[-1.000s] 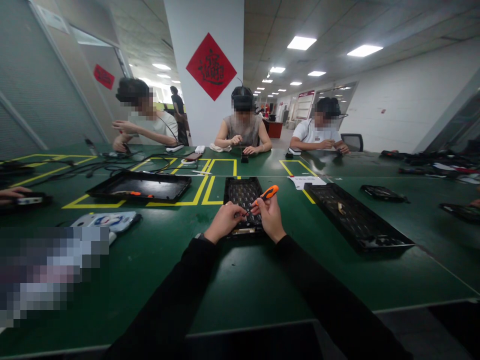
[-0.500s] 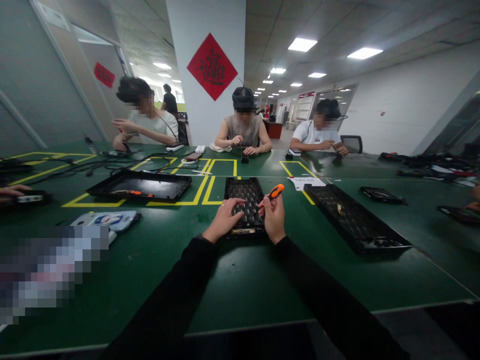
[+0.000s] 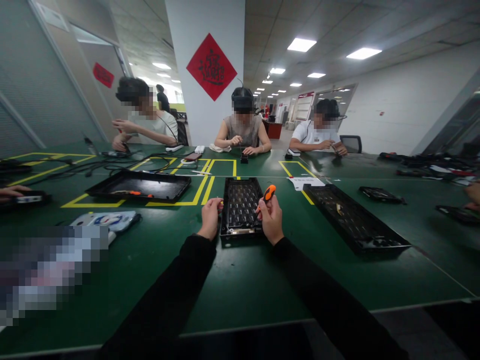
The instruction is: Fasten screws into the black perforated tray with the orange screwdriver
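Head view: R hand [image 3: 272, 220] has its fingers wrapped around a screwdriver [image 3: 270, 193], orange & black handle up, tilted, shaft down over the small black tray [image 3: 242, 240]; can't tell if the tip touches anything. That tray sits btwn the two hands on the green table [image 3: 232, 290], w/ rows of shiny bits inside & a pale strip [image 3: 244, 231] at its near end. L hand [image 3: 210, 218] is just beside the tray's L edge, fingers curled in; can't tell if it grips anything.

Further out, R of the R hand: long black tray [image 3: 386, 246], w/ a small pale bit [image 3: 339, 208] in it. White paper [image 3: 305, 183] lies ahead & R of the R hand. Ahead & L of the L hand: wide black tray [image 3: 165, 187] w/ orange-handled tools [image 3: 132, 193]. Yellow tape [image 3: 204, 190] runs ahead of the L hand. Well beyond both hands, a co-worker [image 3: 243, 130] sits opposite.
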Available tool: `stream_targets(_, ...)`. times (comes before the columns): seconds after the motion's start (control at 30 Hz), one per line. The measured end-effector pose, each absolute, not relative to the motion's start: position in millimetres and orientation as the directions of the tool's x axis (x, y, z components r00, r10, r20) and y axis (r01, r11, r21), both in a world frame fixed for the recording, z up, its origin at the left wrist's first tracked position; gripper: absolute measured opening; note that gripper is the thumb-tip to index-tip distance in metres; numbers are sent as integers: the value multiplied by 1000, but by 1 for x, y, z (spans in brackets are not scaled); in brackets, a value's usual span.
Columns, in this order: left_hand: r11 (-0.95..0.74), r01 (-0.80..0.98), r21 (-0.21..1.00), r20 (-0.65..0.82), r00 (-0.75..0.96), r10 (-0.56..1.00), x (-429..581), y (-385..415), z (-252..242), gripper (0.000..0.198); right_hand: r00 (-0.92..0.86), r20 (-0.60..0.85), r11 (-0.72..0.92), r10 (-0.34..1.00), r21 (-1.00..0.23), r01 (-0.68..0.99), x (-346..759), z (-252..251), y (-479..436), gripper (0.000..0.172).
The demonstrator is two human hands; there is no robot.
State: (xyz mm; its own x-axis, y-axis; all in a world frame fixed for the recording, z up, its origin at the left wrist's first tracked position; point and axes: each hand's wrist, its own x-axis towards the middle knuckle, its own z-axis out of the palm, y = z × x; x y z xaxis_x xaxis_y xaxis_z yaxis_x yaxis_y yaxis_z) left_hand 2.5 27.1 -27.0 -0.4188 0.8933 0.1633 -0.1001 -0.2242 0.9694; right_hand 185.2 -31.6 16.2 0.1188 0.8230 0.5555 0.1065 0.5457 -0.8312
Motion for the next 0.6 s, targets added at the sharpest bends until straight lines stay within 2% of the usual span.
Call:
stream_targets(0.1,-206,-134,969,137,-402,905,1,29,-28,26,100,567,559,818,-823,101,185,15,-32,18)
stream_targets(0.6,-222,-5,975,203,-381,902,4,26,-25,24,15,607,603,794,-791,106,187,11,-30,16)
